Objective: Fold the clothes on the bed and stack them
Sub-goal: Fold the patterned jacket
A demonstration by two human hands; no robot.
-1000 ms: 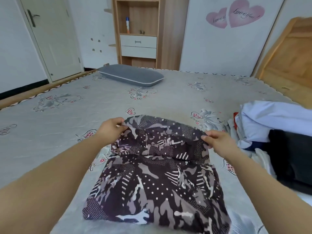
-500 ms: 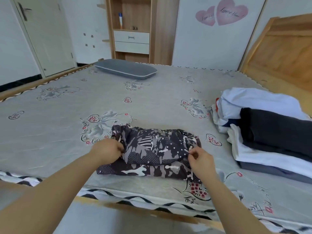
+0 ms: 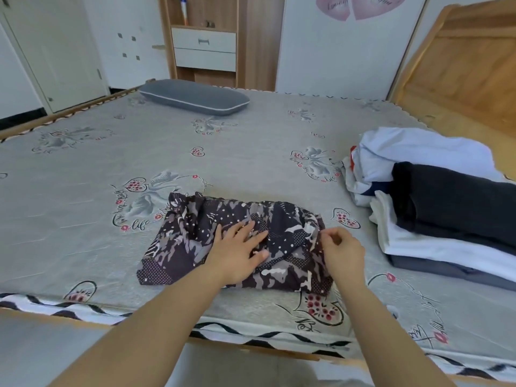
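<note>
Since half a second ago: left hand (image 3: 237,255) released from the garment's left edge, moved onto its top, now lying flat with fingers spread and straight, pressing the cloth down. Right hand (image 3: 342,251) kept at the garment's right edge, fingers curled, pinching a fold of the fabric between thumb and fingertips. Garment (image 3: 195,233): dark camouflage print with white dots, folded into a thick, slightly lumpy bundle, left part spread wider than the right, lower left corner lying loose and flat. Located on the bed (image 3: 111,247) near the front edge, roughly centred in front of the person, partly covering a printed flower-and-heart motif. To the right, well apart from the garment: pile of clothes (image 3: 435,208), with a pale blue item on top at the back, a black item across the middle, white and grey layers underneath, a small red patch visible at the left side. At the far side of the bed: grey pillow (image 3: 195,97) with pale piping, lying flat. Behind the bed: wooden shelf unit (image 3: 205,46) with two white drawers, white door (image 3: 55,46) at left, wall with two pink heart stickers (image 3: 360,5), wooden headboard (image 3: 460,68) at right.
</note>
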